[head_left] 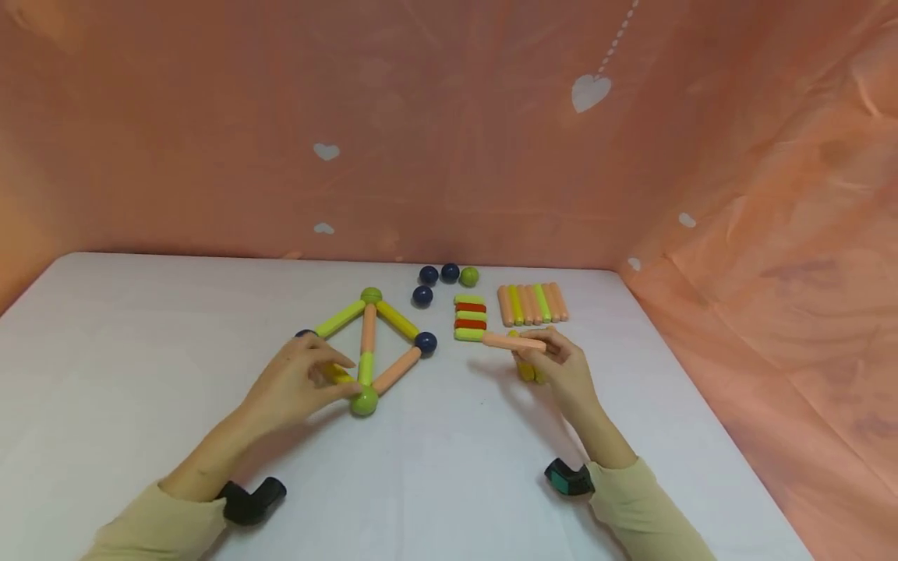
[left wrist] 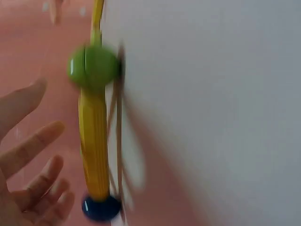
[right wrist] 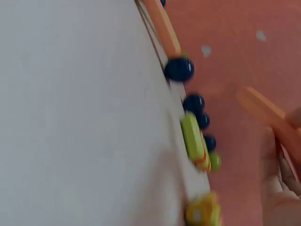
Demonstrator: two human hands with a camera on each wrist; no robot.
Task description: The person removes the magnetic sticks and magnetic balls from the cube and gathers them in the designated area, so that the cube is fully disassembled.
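On the table lies a diamond-shaped frame of rods and balls. A green ball point(head_left: 364, 401) forms its near corner, a dark blue ball point(head_left: 425, 343) its right corner, and another green ball point(head_left: 371, 295) its far corner. Over its left side is my left hand point(head_left: 298, 382), which partly hides a yellow rod point(left wrist: 94, 146) and the left blue ball. Its fingers are spread and hold nothing in the left wrist view, beside the near green ball. Between thumb and fingers, my right hand point(head_left: 561, 366) pinches a peach rod point(head_left: 514, 342), raised above the table and pointing left.
Behind the right hand stand some yellow pieces point(head_left: 526, 369), partly covered. A row of short green and red rods point(head_left: 470, 316) lies left of a row of longer rods point(head_left: 533, 304). Blue balls point(head_left: 429, 275) and a green ball point(head_left: 469, 276) sit near the table's back edge.
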